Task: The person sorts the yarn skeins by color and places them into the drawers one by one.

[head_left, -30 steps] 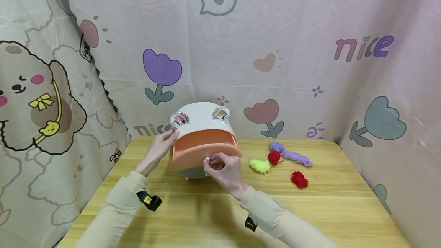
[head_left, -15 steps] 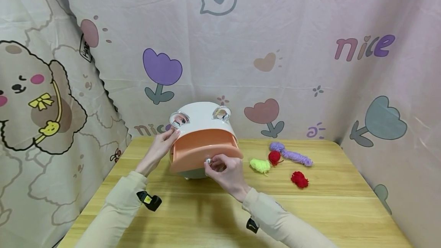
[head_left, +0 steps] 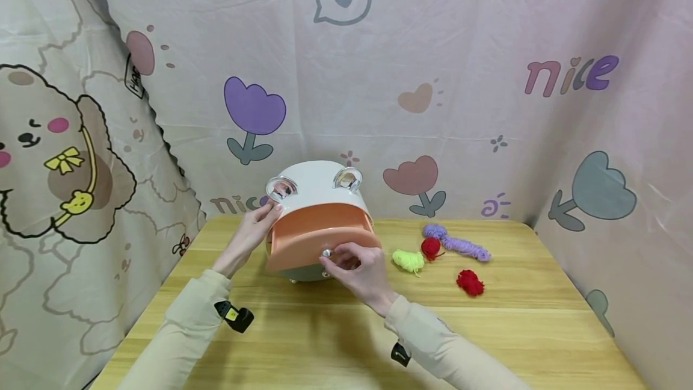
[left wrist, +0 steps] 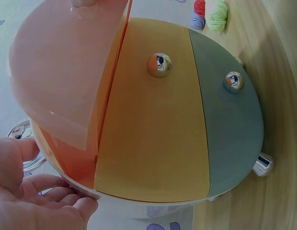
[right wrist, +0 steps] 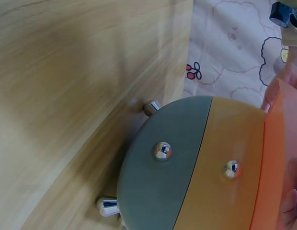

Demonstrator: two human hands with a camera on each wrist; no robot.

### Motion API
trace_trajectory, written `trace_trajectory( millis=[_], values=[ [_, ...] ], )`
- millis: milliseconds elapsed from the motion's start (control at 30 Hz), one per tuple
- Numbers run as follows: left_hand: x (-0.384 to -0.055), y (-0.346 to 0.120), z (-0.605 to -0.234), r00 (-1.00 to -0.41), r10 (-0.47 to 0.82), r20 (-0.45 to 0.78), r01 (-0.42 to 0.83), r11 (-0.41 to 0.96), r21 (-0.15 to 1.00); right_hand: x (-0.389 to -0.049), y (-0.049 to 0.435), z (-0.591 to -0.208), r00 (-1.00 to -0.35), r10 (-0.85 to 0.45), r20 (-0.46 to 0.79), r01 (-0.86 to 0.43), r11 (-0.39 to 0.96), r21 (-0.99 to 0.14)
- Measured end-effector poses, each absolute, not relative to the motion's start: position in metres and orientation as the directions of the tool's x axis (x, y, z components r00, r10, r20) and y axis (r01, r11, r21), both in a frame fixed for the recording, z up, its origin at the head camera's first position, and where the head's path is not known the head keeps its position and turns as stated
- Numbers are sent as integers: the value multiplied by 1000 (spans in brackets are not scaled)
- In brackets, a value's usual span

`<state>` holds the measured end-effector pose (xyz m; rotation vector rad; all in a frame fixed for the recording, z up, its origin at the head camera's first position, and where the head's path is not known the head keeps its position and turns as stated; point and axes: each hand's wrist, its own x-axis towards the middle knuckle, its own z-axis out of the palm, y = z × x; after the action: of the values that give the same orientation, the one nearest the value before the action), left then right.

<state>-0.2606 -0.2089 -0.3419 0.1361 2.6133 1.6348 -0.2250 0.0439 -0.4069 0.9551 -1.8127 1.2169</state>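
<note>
A small rounded drawer cabinet (head_left: 319,179) with a white shell, shiny ring-shaped pieces on top and silver feet stands on the table. Its peach top drawer (head_left: 298,250) is pulled partly out and bears a silver knob (head_left: 326,253). Thumb and index finger of my right hand (head_left: 364,272) pinch at this knob. My left hand (head_left: 251,232) grips the shell's left side, thumb near the top and fingers bent against the side wall. Below, the yellow middle drawer (left wrist: 153,129) and the grey-green bottom drawer (left wrist: 230,124) are closed, each with a silver knob.
Right of the cabinet lie a yellow-green yarn bundle (head_left: 408,260), a red yarn ball (head_left: 431,248), a purple yarn skein (head_left: 467,248) and another red yarn bundle (head_left: 470,282). A printed curtain (head_left: 476,107) hangs behind the wooden table (head_left: 303,342).
The peach drawer has come slightly farther out, toward me. My right hand and sleeve have shifted a little right and down; my left hand has stayed in place.
</note>
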Motion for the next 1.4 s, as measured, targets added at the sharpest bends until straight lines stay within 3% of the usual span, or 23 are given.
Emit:
trace_trajectory(
  millis=[367, 767, 1067, 1400],
  values=[
    [-263, -210, -344, -995, 95, 20, 60, 442, 895, -227, 68, -418, -450, -133, 883, -875, 263, -406],
    [-262, -208, -344, -995, 97, 27, 67, 435, 898, -234, 124, -441, -535, -11, 845, -810, 289, -510],
    [-262, -209, -345, -994, 102, 39, 78, 421, 903, -230, 164, -447, -811, 110, 574, -509, 349, -787],
    [-262, -209, -345, -994, 101, 44, 83, 430, 899, -249, 201, -477, -896, 61, 439, -374, 428, -823]
  ],
)
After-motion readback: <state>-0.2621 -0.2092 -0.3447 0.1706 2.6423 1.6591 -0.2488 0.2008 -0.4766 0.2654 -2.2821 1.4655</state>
